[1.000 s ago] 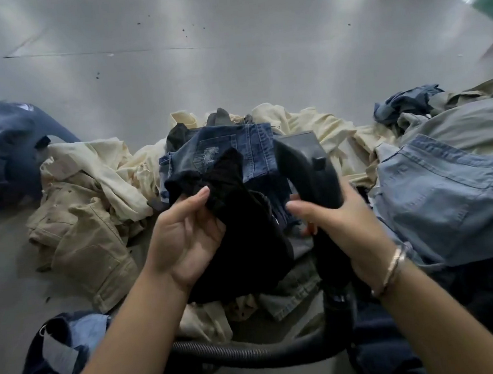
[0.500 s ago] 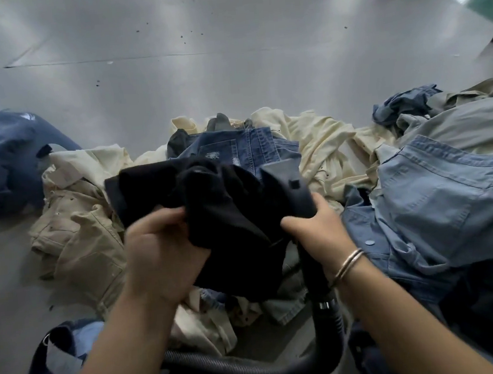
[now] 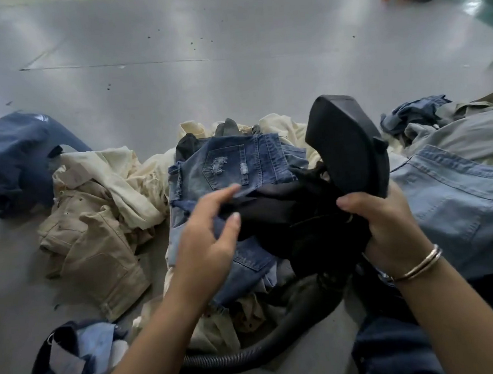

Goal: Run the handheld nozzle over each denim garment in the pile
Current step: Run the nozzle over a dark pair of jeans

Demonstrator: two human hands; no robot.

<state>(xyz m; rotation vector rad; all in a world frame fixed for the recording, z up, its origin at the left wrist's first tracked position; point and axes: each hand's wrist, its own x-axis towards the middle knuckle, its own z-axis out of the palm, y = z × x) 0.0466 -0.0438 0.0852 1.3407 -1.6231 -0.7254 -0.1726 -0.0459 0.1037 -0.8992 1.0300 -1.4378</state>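
A garment workshop is showing here: piles of denim and khaki clothes [image 3: 94,230] are lying on a glossy grey factory floor [image 3: 227,54].

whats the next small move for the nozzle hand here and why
Probably tip the nozzle down onto the black garment. The right hand holds it raised, head off the cloth, while the left hand has its fingers on the garment's edge over the ripped blue denim.
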